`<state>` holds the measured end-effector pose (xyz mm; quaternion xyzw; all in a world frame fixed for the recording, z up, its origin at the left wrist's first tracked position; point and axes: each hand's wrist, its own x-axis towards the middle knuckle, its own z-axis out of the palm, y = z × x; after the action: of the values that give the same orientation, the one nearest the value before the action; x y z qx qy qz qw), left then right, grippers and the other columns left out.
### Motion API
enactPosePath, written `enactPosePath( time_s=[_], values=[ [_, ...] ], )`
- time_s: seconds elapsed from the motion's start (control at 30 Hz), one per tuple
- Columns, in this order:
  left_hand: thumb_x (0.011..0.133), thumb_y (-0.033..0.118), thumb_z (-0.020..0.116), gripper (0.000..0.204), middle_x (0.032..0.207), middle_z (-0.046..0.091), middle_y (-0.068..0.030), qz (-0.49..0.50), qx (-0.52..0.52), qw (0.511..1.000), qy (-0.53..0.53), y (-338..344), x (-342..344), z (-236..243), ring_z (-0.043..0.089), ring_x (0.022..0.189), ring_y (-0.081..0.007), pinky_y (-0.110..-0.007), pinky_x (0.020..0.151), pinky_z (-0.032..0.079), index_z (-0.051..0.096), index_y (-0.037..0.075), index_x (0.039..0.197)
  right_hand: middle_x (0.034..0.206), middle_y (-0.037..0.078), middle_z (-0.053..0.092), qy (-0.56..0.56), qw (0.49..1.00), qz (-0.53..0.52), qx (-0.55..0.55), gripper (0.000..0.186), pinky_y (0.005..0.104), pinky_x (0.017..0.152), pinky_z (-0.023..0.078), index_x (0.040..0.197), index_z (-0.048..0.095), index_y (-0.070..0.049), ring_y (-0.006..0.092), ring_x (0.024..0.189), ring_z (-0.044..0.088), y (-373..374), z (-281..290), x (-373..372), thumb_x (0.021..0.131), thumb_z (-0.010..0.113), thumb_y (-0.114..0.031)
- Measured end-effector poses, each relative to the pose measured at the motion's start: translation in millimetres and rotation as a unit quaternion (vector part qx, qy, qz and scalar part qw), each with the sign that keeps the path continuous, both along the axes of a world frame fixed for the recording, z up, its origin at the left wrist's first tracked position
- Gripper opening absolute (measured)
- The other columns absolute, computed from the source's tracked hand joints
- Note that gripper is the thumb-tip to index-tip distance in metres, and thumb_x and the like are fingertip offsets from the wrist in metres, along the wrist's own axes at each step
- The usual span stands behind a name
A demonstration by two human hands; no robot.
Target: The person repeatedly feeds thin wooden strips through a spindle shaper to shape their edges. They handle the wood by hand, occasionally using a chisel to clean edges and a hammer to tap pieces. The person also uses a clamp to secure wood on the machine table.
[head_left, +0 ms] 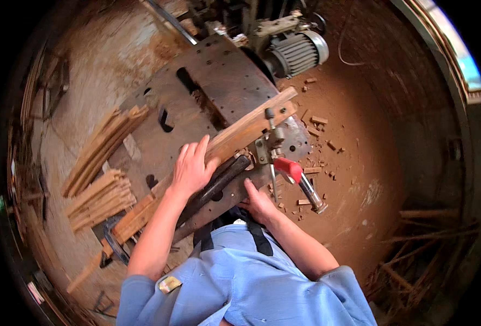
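Note:
A long wooden board [240,130] lies slantwise across a dark metal machine table [229,70]. My left hand [191,169] rests on the board, fingers stretched along its far side and thumb on the near side. At the table's near edge is my right hand [259,204], its thumb up against the edge; the other fingers are hidden. Between the hands runs a dark bar [221,182]. Beside the board's right part stands a metal clamp [270,144], and next to it is a red-and-chrome handle [290,169].
Wooden strips are stacked in two bundles, one farther off [102,149] and one nearer [102,200], at the table's left. A motor [297,53] sits at the back. Offcuts [319,120] litter the dusty floor at right. Scrap wood [414,255] lies at lower right.

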<state>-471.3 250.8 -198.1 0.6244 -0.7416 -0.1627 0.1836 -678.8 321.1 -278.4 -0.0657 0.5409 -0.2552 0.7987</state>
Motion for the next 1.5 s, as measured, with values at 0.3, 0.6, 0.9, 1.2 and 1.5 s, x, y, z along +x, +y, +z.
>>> enactPosePath(
  time_s=[0.3,0.6,0.9,1.2,1.5],
  values=[
    [0.064,0.015,0.077,0.075,0.115,0.052,-0.0192,-0.099,-0.034,0.993,-0.061,6.5,8.6,1.3,0.052,0.103,-0.0356,-0.043,0.088,0.046,0.048,-0.004,0.13,0.12,0.007,0.06,-0.05,0.994,-0.089,-0.038,0.044,0.0401,0.089,0.049,0.13,0.048,-0.009,0.0224,0.105,0.059,-3.7,14.8,20.9,0.095,0.056,-0.034],
    [0.063,0.019,0.077,0.073,0.112,0.054,-0.0172,-0.105,-0.088,0.987,-0.087,6.3,6.0,-1.8,0.053,0.101,-0.0344,-0.043,0.085,0.048,0.052,-0.002,0.128,0.129,0.01,0.055,-0.021,0.993,-0.068,-0.098,0.062,0.0402,0.096,0.042,0.137,0.043,-0.003,0.026,0.113,0.053,5.5,-49.4,30.0,0.092,0.059,-0.042],
    [0.063,0.017,0.077,0.074,0.113,0.055,-0.0166,-0.105,-0.107,0.983,-0.108,10.6,8.1,-8.8,0.054,0.103,-0.035,-0.043,0.084,0.049,0.05,0.001,0.13,0.134,0.014,0.052,-0.016,0.996,-0.009,-0.087,0.065,0.055,0.098,0.038,0.136,0.043,-0.003,0.0309,0.123,0.048,-3.6,-19.6,21.6,0.092,0.055,-0.049],
    [0.064,0.018,0.076,0.074,0.114,0.056,-0.0172,-0.094,-0.118,0.98,-0.13,12.8,7.7,-15.7,0.054,0.106,-0.0349,-0.043,0.086,0.049,0.05,0.002,0.132,0.133,0.015,0.052,-0.025,0.994,0.004,-0.108,0.069,0.0538,0.1,0.04,0.135,0.044,0.002,0.0315,0.121,0.051,-9.8,-28.9,21.9,0.092,0.055,-0.051],
    [0.079,0.029,0.069,0.071,0.123,0.052,-0.019,-0.011,-0.051,0.994,-0.099,9.3,6.8,-24.8,0.05,0.114,-0.0373,-0.044,0.094,0.044,0.041,0.001,0.138,0.125,0.017,0.058,-0.012,0.99,-0.004,-0.138,0.07,0.05,0.096,0.043,0.128,0.05,0.006,0.0307,0.113,0.056,-15.0,-51.5,26.1,0.091,0.056,-0.052]
  ],
)
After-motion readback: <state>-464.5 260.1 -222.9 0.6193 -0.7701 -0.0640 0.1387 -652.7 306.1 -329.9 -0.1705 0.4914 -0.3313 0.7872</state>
